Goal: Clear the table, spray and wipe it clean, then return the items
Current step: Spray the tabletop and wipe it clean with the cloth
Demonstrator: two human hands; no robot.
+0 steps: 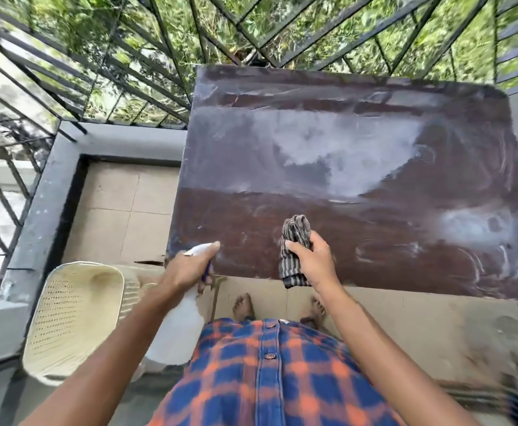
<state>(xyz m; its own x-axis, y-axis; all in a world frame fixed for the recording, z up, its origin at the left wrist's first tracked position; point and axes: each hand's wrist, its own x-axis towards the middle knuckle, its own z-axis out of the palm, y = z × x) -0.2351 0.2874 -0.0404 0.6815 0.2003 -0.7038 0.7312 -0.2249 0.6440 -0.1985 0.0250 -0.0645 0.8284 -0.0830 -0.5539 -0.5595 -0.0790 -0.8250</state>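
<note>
A dark brown table fills the middle and right of the head view, bare, with pale dusty smears across its centre and right side. My left hand grips a white spray bottle by its neck at the table's near left corner, the nozzle pointing over the tabletop. My right hand holds a bunched grey striped cloth just above the near edge of the table.
A cream plastic chair stands at the lower left beside the table. A grey parapet and black metal grille enclose the balcony, with greenery beyond. My bare feet stand on the tiled floor under the table edge.
</note>
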